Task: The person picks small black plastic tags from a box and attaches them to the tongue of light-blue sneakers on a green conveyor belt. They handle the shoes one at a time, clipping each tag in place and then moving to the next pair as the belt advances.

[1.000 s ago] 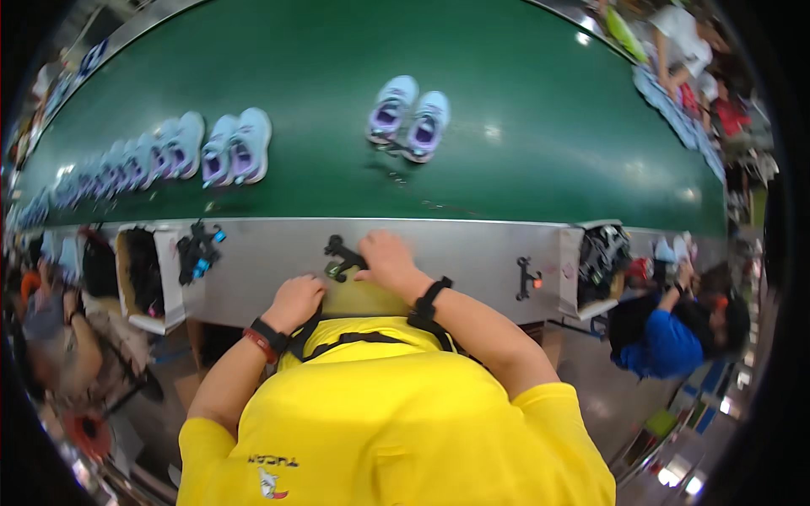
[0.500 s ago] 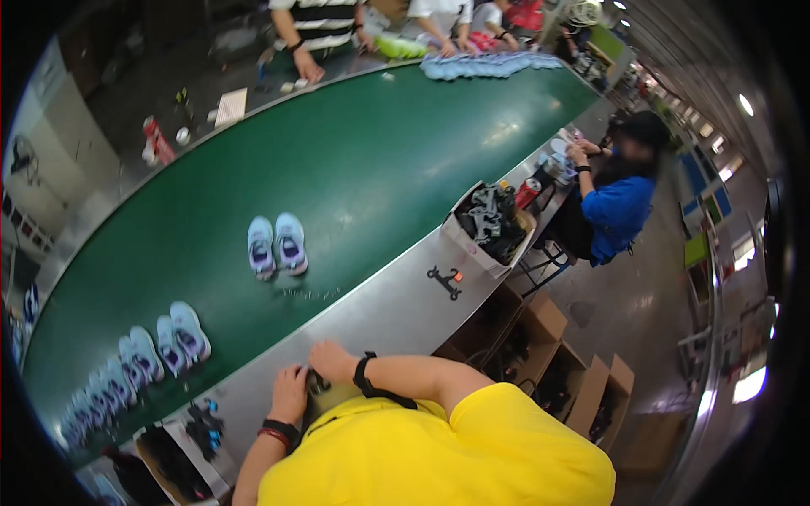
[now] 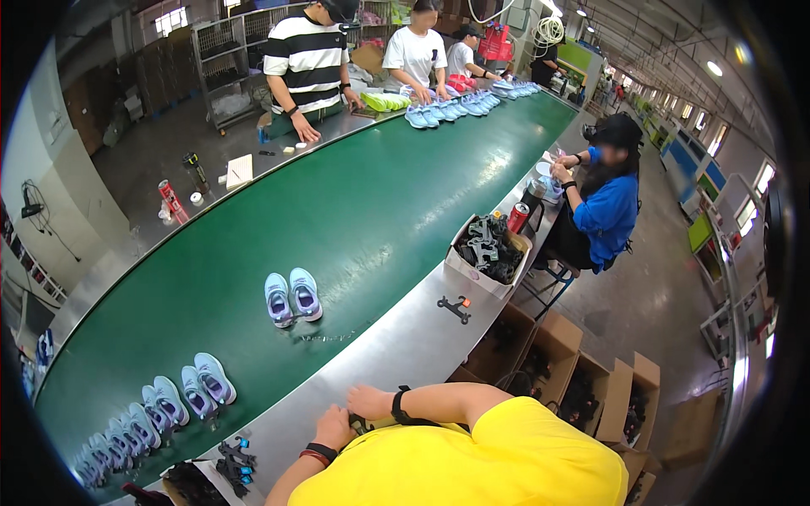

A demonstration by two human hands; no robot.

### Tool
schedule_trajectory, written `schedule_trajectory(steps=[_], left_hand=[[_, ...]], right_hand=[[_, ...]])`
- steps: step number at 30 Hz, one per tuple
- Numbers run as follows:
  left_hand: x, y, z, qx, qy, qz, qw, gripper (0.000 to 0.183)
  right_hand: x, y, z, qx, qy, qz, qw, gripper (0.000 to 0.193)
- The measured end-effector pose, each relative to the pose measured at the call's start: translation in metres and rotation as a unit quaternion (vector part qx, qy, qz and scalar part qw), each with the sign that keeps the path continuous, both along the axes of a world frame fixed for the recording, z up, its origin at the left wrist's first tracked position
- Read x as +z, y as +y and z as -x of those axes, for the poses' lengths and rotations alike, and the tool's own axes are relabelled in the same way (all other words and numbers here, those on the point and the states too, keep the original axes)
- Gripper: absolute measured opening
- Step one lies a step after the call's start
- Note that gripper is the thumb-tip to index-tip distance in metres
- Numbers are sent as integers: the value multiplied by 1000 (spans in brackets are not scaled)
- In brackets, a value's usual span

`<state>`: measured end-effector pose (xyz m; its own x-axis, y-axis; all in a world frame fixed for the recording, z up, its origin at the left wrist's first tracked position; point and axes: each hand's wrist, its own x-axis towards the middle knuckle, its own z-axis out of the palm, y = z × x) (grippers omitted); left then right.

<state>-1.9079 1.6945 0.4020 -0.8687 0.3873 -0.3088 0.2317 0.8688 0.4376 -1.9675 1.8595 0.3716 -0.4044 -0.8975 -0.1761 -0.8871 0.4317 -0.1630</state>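
Observation:
My left hand and my right hand are close together over the front edge of the metal ledge, against my yellow shirt. Fingers of both are curled in around something small and dark, mostly hidden by the hands and the shirt, so its kind cannot be made out. Beyond them, a pair of light blue and lilac sneakers stands on the green belt. To the left of my hands, several black plastic shoe hangers with blue parts lie in a heap on the ledge.
A row of matching sneakers lines the belt's near left. On the ledge lie a black hanger with an orange tab and a box of black hangers. Cartons stand below right. Co-workers stand across the belt; one in blue sits at right.
My view has tilted up, so the belt, sneakers and ledge sit lower in the picture and more of the far side shows. My hands stay together at the ledge's edge.

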Motion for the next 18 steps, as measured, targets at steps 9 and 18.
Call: schedule_trajectory(steps=[9,18], left_hand=[[-27,-12,-12,-37,61,-80,994,22],[-14,-6,-1,-27,-3,-87,996,22]], right_hand=[[28,11,-10,-160,-282,16,946,24],[24,43,-5,-365,-556,63,744,31]])
